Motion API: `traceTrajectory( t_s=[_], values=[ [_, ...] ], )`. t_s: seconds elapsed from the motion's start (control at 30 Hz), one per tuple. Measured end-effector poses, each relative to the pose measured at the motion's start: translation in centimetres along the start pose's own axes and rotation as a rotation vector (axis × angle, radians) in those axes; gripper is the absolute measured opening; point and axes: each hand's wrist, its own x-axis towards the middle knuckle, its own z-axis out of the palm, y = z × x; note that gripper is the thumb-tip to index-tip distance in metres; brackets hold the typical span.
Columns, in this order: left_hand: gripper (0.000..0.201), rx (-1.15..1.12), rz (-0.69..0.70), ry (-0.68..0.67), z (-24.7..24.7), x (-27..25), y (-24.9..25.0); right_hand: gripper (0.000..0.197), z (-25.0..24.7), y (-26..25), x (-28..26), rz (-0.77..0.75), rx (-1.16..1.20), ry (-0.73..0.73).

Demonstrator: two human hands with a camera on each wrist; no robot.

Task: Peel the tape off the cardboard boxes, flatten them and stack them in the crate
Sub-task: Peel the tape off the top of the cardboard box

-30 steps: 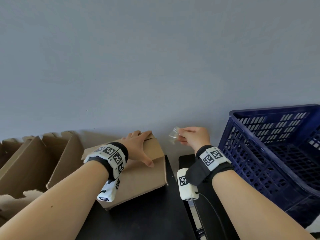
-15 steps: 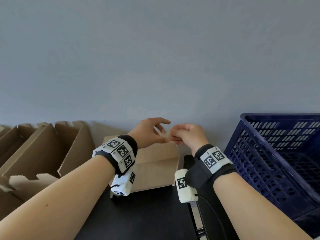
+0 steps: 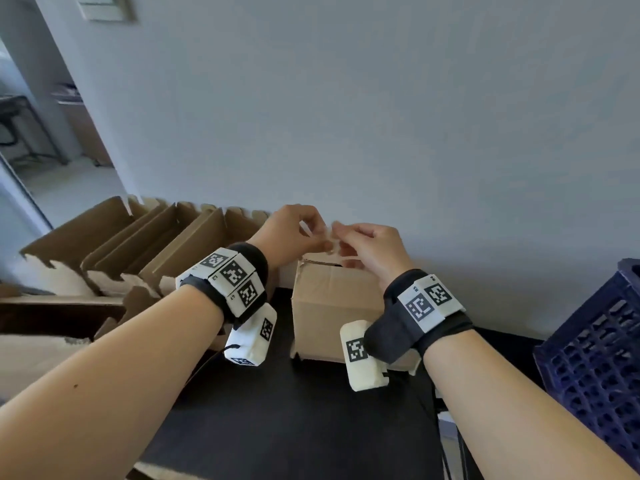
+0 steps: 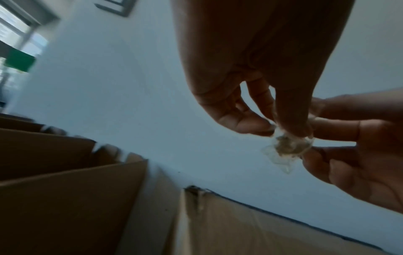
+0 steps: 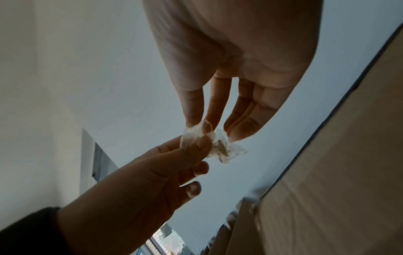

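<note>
clear, crumpled tape [image 4: 285, 150] sits pinched between both hands above the middle of the head view, with brownish cardboard fibres stuck inside the wad. the left hand [image 3: 291, 233] comes in from the lower left of the frame, its thumb and fingers [image 4: 244, 124] curled onto the wad; the right hand [image 3: 370, 251] comes in from the lower right and nips the same wad with its thumb and fingers [image 5: 194, 107], the remaining ones hanging loosely curved just beside it. the two hands touch at the fingertips, raised off the cardboard.

just below the hands, at the centre of the frame, a cardboard box [image 3: 332, 306] stands upright on the black worktop [image 3: 277, 420], close to the pale wall [image 3: 381, 116]. its top edge looks scuffed at the near left corner in the left wrist view.

at the left of the frame several opened cardboard boxes [image 3: 114, 251] stand in a row with their flaps up, leaning along the wall. at the right edge a dark blue crate [image 3: 595, 355] with perforated sides stands just beside the worktop, only partly in view; what lies in it cannot be told.

both forearms are bare and carry black wrist straps with white marker blocks [image 3: 232, 278]. in the upper left a doorway opens onto another room.
</note>
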Motion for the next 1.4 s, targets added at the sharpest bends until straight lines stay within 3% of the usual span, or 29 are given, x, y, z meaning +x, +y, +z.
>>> traceTrajectory(
  t_s=[0.07, 0.2, 0.3, 0.4, 0.53, 0.73, 0.83, 0.93, 1.0, 1.17, 1.3, 1.4],
  values=[
    [0.017, -0.007, -0.055, 0.045, -1.4, -1.4, -1.1, 0.026, 2.1, -0.1, 0.1, 0.008, 0.032, -0.041],
    [0.017, -0.038, -0.113, 0.142, -4.5, -4.7, -3.3, 0.009, 6.9, -0.2, -0.9, -0.078, -0.005, -0.140],
    [0.020, -0.028, -0.143, 0.141, -7.5, -7.1, -4.9, 0.017, 10.4, -0.7, -1.6, -0.094, -0.023, -0.197],
    [0.033, -0.045, -0.189, 0.094, -10.6, -9.3, -6.5, 0.020, 13.9, -1.4, -1.9, -0.076, -0.002, -0.220],
    [0.051, -0.155, -0.262, 0.128, -14.5, -12.4, -8.9, 0.025, 18.7, -1.8, -2.9, -0.074, -0.061, -0.234],
    [0.018, -0.159, -0.337, 0.161, -17.7, -16.5, -13.2, 0.009, 24.5, -0.8, -4.9, -0.164, -0.234, -0.342],
    [0.015, -0.158, -0.358, 0.125, -17.3, -17.1, -15.0, 0.008, 25.3, 0.5, -5.6, -0.109, -0.328, -0.383],
    [0.017, -0.079, -0.355, 0.060, -15.8, -16.6, -16.4, 0.022, 24.7, 1.6, -6.0, 0.088, -0.264, -0.400],
    [0.019, -0.038, -0.340, 0.011, -14.5, -15.9, -16.8, 0.021, 24.0, 2.4, -6.1, 0.158, -0.246, -0.383],
    [0.019, 0.051, -0.292, -0.118, -10.5, -14.3, -16.7, 0.007, 21.9, 5.3, -6.7, 0.285, -0.273, -0.198],
    [0.027, 0.120, -0.309, -0.199, -7.3, -13.1, -17.7, 0.021, 20.4, 7.9, -6.8, 0.471, -0.067, -0.108],
    [0.025, 0.168, -0.348, -0.264, -5.4, -12.5, -18.7, 0.016, 19.6, 9.6, -6.5, 0.534, 0.034, -0.061]
  ],
)
